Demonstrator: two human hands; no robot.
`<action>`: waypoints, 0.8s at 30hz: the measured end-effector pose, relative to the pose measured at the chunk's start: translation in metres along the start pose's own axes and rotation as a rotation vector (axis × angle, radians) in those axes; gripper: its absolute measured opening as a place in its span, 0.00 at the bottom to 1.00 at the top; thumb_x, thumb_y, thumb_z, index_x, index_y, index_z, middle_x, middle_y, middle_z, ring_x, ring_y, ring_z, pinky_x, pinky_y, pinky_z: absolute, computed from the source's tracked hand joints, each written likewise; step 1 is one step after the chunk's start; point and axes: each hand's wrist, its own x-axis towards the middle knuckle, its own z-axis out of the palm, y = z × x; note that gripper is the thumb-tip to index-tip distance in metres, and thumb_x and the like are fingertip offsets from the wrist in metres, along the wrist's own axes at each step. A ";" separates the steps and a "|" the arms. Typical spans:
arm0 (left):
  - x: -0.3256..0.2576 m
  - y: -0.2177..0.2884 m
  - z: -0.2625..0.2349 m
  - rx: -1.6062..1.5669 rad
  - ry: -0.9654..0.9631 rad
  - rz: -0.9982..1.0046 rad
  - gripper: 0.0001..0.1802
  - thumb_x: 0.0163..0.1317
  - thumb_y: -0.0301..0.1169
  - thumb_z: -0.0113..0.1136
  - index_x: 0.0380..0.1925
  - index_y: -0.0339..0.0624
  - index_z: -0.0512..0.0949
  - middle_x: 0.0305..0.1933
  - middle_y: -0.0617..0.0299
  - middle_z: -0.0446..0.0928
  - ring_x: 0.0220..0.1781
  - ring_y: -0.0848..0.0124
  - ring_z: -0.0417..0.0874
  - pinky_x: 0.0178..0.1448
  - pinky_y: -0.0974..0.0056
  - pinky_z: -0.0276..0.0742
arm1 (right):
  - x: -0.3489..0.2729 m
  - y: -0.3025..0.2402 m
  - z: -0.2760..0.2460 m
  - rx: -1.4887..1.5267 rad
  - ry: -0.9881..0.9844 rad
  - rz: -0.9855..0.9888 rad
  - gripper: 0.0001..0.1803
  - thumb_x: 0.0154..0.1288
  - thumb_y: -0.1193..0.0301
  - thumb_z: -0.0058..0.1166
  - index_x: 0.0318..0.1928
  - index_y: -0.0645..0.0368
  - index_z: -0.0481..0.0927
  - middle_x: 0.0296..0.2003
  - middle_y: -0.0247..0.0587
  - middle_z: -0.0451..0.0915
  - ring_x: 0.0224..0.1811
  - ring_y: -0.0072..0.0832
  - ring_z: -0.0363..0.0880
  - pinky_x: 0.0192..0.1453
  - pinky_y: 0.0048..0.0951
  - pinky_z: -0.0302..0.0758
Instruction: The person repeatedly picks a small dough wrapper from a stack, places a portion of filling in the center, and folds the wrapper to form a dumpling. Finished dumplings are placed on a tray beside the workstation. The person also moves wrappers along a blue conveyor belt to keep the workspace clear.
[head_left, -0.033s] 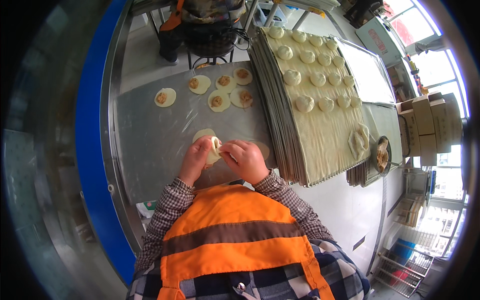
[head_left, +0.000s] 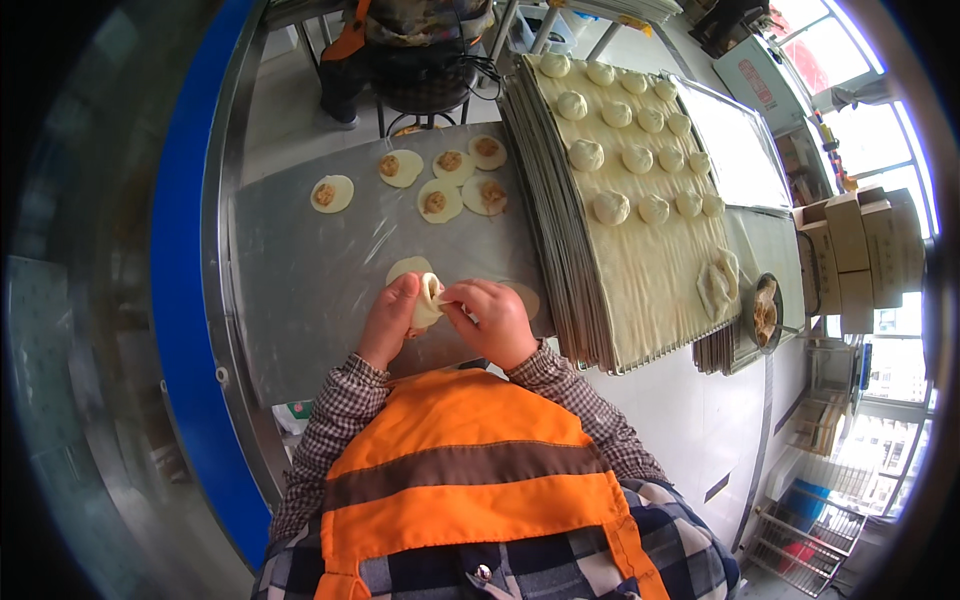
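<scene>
The person in the orange vest is standing at a steel table and working a small piece of dough between both hands. The left hand is cupping a dough wrapper from its left side, and the right hand is meeting it from the right, its fingers pinching the wrapper's upper edge. Both hands are closed on that one wrapper, holding it just above the table surface, right at the near edge of the table in front of the person's chest.

Just behind the held wrapper, a flat round of plain dough is lying on the table, partly hidden by the left hand. To the right of the held wrapper, another pale round is peeking out beyond the right hand.

Further back from the held wrapper, toward the far end of the table, six flat rounds topped with brown filling are lying in a loose group, one of them sitting apart on the left.

To the right of the held wrapper, a thick stack of cloth-lined trays is standing on the table, and rows of finished dough buns are sitting on the top tray at its far end. Two folded pieces are lying near the stack's right edge, and a small dark bowl of filling is sitting just past it.

Beyond the far end of the table, another person is standing by a dark stool.
</scene>
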 end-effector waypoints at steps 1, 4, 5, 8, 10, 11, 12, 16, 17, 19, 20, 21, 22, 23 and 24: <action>0.001 0.001 -0.001 0.001 0.023 -0.017 0.35 0.68 0.63 0.39 0.49 0.41 0.76 0.35 0.67 0.77 0.28 0.84 0.74 0.24 0.76 0.67 | 0.000 -0.001 0.001 0.187 0.005 0.210 0.12 0.59 0.78 0.58 0.44 0.66 0.78 0.29 0.37 0.80 0.28 0.22 0.78 0.33 0.23 0.75; -0.002 0.010 -0.007 -0.081 -0.138 -0.120 0.34 0.68 0.62 0.41 0.49 0.41 0.76 0.34 0.69 0.77 0.30 0.85 0.74 0.25 0.77 0.67 | 0.000 -0.003 0.002 0.584 -0.068 0.547 0.12 0.57 0.79 0.59 0.43 0.65 0.78 0.28 0.39 0.79 0.27 0.27 0.78 0.33 0.26 0.75; -0.004 0.015 -0.007 -0.090 -0.164 -0.210 0.34 0.68 0.62 0.41 0.48 0.41 0.76 0.34 0.70 0.77 0.30 0.86 0.74 0.25 0.77 0.67 | 0.000 -0.003 0.001 0.691 -0.103 0.608 0.13 0.56 0.79 0.59 0.43 0.65 0.78 0.28 0.40 0.79 0.27 0.28 0.78 0.33 0.26 0.75; -0.015 0.021 0.002 0.057 -0.018 0.058 0.35 0.68 0.62 0.40 0.48 0.40 0.76 0.32 0.70 0.77 0.27 0.84 0.74 0.25 0.76 0.67 | -0.001 -0.004 -0.001 0.035 -0.026 0.189 0.11 0.58 0.79 0.60 0.42 0.66 0.78 0.27 0.34 0.78 0.28 0.22 0.77 0.33 0.23 0.75; -0.015 0.025 0.003 0.022 0.015 -0.042 0.35 0.68 0.63 0.41 0.48 0.40 0.76 0.31 0.70 0.76 0.26 0.84 0.74 0.25 0.76 0.67 | -0.002 -0.006 -0.001 0.027 -0.010 0.076 0.10 0.58 0.79 0.60 0.41 0.66 0.78 0.27 0.34 0.78 0.28 0.21 0.77 0.33 0.23 0.75; -0.014 0.027 0.004 -0.012 0.021 -0.110 0.35 0.68 0.63 0.41 0.48 0.40 0.76 0.31 0.70 0.76 0.26 0.83 0.74 0.25 0.76 0.67 | -0.002 -0.007 0.000 0.026 0.010 0.014 0.09 0.58 0.79 0.60 0.40 0.66 0.78 0.27 0.33 0.78 0.29 0.20 0.77 0.33 0.23 0.75; -0.013 0.027 0.005 -0.033 0.003 -0.079 0.34 0.68 0.62 0.42 0.48 0.41 0.76 0.31 0.71 0.76 0.26 0.84 0.74 0.25 0.77 0.67 | -0.002 -0.008 0.001 0.264 0.021 0.203 0.09 0.57 0.79 0.60 0.39 0.65 0.79 0.27 0.35 0.78 0.28 0.23 0.78 0.32 0.24 0.75; -0.013 0.027 0.005 -0.156 -0.071 0.005 0.32 0.68 0.61 0.44 0.45 0.41 0.77 0.30 0.71 0.76 0.26 0.84 0.74 0.25 0.77 0.68 | -0.003 -0.012 0.003 0.635 0.041 0.567 0.08 0.55 0.79 0.60 0.38 0.62 0.79 0.26 0.40 0.79 0.26 0.29 0.78 0.31 0.28 0.75; -0.013 0.027 0.005 -0.221 -0.135 0.032 0.32 0.68 0.61 0.44 0.44 0.41 0.77 0.30 0.71 0.76 0.26 0.84 0.74 0.25 0.77 0.68 | -0.003 -0.012 0.002 0.573 0.022 0.615 0.08 0.55 0.80 0.60 0.38 0.62 0.79 0.26 0.40 0.79 0.26 0.29 0.78 0.31 0.28 0.75; -0.015 0.026 0.004 -0.005 -0.085 0.063 0.33 0.68 0.61 0.43 0.45 0.41 0.77 0.31 0.69 0.77 0.27 0.83 0.74 0.26 0.76 0.69 | -0.005 -0.012 -0.001 0.155 0.031 0.159 0.07 0.58 0.79 0.59 0.38 0.64 0.79 0.27 0.35 0.79 0.27 0.22 0.78 0.31 0.23 0.75; -0.015 0.026 0.003 0.084 -0.086 0.086 0.33 0.67 0.62 0.43 0.45 0.41 0.77 0.32 0.69 0.77 0.28 0.83 0.75 0.26 0.76 0.69 | -0.006 -0.012 -0.003 -0.053 0.039 -0.024 0.06 0.59 0.79 0.59 0.38 0.65 0.78 0.27 0.32 0.79 0.27 0.18 0.77 0.31 0.21 0.75; -0.015 0.027 0.003 0.009 -0.091 0.007 0.32 0.67 0.61 0.44 0.46 0.41 0.76 0.32 0.69 0.77 0.28 0.83 0.75 0.27 0.76 0.69 | -0.007 -0.013 -0.003 0.018 0.039 0.034 0.06 0.59 0.79 0.59 0.37 0.65 0.78 0.27 0.32 0.79 0.27 0.18 0.78 0.31 0.21 0.75; -0.015 0.027 0.002 -0.075 -0.109 -0.063 0.32 0.67 0.60 0.45 0.46 0.41 0.76 0.33 0.69 0.77 0.29 0.82 0.75 0.28 0.76 0.70 | -0.009 -0.014 -0.002 0.091 0.051 0.111 0.06 0.59 0.79 0.59 0.37 0.65 0.78 0.28 0.33 0.80 0.27 0.19 0.78 0.30 0.21 0.75; -0.014 0.028 0.003 -0.163 -0.117 -0.151 0.31 0.67 0.60 0.46 0.46 0.41 0.76 0.33 0.68 0.77 0.30 0.82 0.75 0.29 0.76 0.70 | -0.010 -0.014 -0.002 0.174 0.045 0.180 0.06 0.59 0.79 0.60 0.36 0.65 0.78 0.28 0.33 0.80 0.27 0.19 0.78 0.30 0.21 0.75; -0.013 0.028 0.003 -0.157 -0.129 -0.111 0.30 0.67 0.59 0.48 0.45 0.41 0.76 0.33 0.68 0.77 0.30 0.82 0.75 0.30 0.77 0.71 | -0.010 -0.015 -0.002 0.301 0.051 0.293 0.05 0.58 0.79 0.60 0.36 0.64 0.78 0.27 0.35 0.80 0.27 0.21 0.79 0.30 0.22 0.74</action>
